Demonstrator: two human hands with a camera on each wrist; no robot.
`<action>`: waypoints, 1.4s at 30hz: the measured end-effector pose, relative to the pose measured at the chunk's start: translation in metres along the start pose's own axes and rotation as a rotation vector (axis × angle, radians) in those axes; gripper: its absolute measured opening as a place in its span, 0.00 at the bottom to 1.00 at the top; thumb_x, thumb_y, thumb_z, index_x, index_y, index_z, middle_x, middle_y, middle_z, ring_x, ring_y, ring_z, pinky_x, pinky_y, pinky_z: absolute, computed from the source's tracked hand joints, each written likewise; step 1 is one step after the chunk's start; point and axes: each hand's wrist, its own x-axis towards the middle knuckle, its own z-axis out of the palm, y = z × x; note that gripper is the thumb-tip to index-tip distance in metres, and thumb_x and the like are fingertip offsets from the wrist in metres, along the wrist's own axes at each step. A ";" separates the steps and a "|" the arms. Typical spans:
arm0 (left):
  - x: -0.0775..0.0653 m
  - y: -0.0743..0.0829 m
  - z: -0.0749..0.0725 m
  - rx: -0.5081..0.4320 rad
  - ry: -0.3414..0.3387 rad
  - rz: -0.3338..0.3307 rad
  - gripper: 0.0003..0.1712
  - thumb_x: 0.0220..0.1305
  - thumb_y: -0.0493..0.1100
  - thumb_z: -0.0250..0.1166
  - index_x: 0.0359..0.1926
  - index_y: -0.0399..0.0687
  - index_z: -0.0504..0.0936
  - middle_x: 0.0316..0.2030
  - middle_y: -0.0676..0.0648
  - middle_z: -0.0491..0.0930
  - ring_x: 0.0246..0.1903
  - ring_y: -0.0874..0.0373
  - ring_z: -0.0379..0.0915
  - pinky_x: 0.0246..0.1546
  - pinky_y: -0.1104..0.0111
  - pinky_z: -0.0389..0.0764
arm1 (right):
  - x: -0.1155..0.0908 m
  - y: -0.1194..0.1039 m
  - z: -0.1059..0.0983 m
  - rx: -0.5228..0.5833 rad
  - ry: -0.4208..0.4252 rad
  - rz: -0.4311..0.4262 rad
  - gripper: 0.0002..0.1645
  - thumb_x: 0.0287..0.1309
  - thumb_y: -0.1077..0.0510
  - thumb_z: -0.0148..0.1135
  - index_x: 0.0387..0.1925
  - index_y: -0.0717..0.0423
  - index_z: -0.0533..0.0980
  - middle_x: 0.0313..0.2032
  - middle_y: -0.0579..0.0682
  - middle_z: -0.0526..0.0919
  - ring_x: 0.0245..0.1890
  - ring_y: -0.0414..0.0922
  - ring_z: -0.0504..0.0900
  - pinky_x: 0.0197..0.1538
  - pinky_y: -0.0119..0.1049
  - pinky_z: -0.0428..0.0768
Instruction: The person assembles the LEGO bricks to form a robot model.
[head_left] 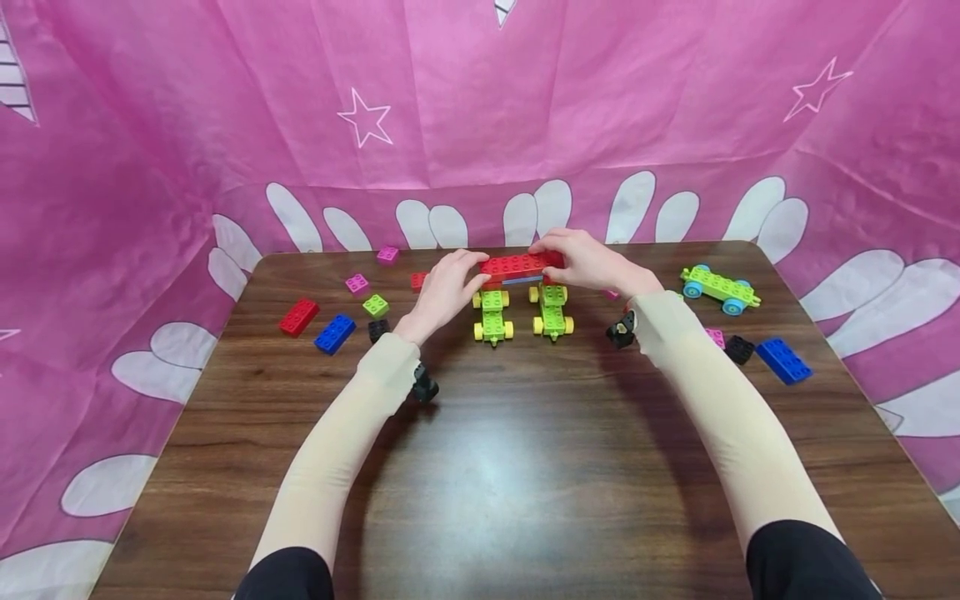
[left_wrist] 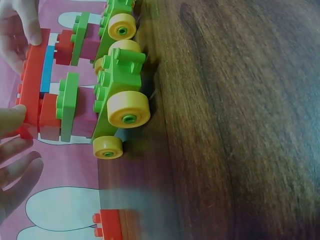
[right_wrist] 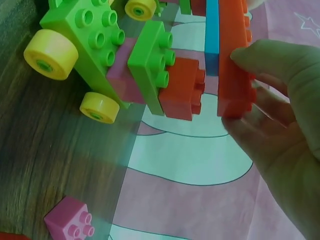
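A long red building brick point(head_left: 516, 266) with a blue brick point(left_wrist: 47, 69) under its middle spans two toy-brick cars. My left hand point(head_left: 447, 292) pinches its left end, thumb on the near side. At the other end, my right hand point(head_left: 588, 262) grips it between thumb and fingers. The left car point(head_left: 492, 321) and right car point(head_left: 552, 317) have green bases, yellow wheels and stacked pink, green and red bricks. In the right wrist view, a gap separates the long brick from the right stack's red brick point(right_wrist: 182, 90); at the left stack it seems to touch.
On the left lie red point(head_left: 299, 317), blue point(head_left: 334, 334), pink and green bricks. To the right are a green car base with blue wheels point(head_left: 720, 287) and another blue brick point(head_left: 783, 360). Pink cloth point(head_left: 465, 100) hangs behind the wooden table point(head_left: 480, 500).
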 end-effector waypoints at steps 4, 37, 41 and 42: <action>0.001 0.001 0.000 -0.003 -0.005 -0.011 0.22 0.63 0.50 0.61 0.57 0.50 0.75 0.53 0.48 0.78 0.54 0.53 0.73 0.54 0.61 0.76 | -0.001 0.003 0.000 0.008 -0.003 0.012 0.22 0.51 0.64 0.61 0.50 0.61 0.76 0.45 0.55 0.80 0.35 0.46 0.74 0.42 0.40 0.73; 0.005 0.001 0.008 -0.037 0.022 -0.021 0.24 0.62 0.50 0.62 0.59 0.51 0.75 0.53 0.47 0.77 0.51 0.55 0.75 0.50 0.62 0.79 | -0.021 0.017 -0.002 -0.042 -0.021 0.152 0.20 0.57 0.53 0.63 0.51 0.56 0.77 0.43 0.53 0.80 0.43 0.47 0.78 0.50 0.45 0.77; 0.005 0.002 0.009 -0.038 0.023 -0.020 0.25 0.63 0.50 0.61 0.59 0.50 0.74 0.53 0.47 0.77 0.50 0.54 0.75 0.50 0.62 0.79 | -0.021 0.017 -0.002 -0.050 -0.024 0.152 0.20 0.58 0.53 0.63 0.51 0.56 0.77 0.44 0.53 0.80 0.44 0.48 0.78 0.51 0.45 0.77; 0.006 0.002 0.009 -0.036 0.025 -0.019 0.25 0.63 0.50 0.61 0.59 0.50 0.74 0.53 0.47 0.77 0.50 0.54 0.75 0.50 0.62 0.80 | -0.021 0.018 -0.002 -0.052 -0.021 0.152 0.20 0.58 0.53 0.63 0.51 0.56 0.77 0.44 0.53 0.80 0.44 0.48 0.78 0.52 0.45 0.76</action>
